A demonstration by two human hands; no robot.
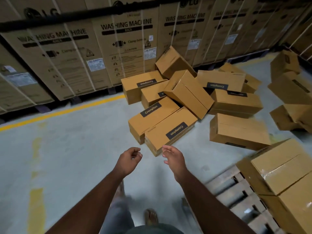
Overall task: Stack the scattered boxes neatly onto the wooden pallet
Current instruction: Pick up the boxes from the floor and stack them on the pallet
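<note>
On the floor ahead lie the scattered boxes (170,130) (nearest just beyond both hands); left hand (129,159) and right hand (173,159) hover empty, fingers loosely apart, wooden pallet (236,191) at right

Matt cardboard boxes (170,130), rough wooden pallet (239,191), smooth painted concrete floor (67,157)

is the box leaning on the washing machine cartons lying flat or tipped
Tipped. The box rests on one edge atop the pile, its upper corner against the washing machine cartons, faces slanted.

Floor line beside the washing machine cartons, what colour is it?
Yellow; the floor line shows best in the head view.
</note>
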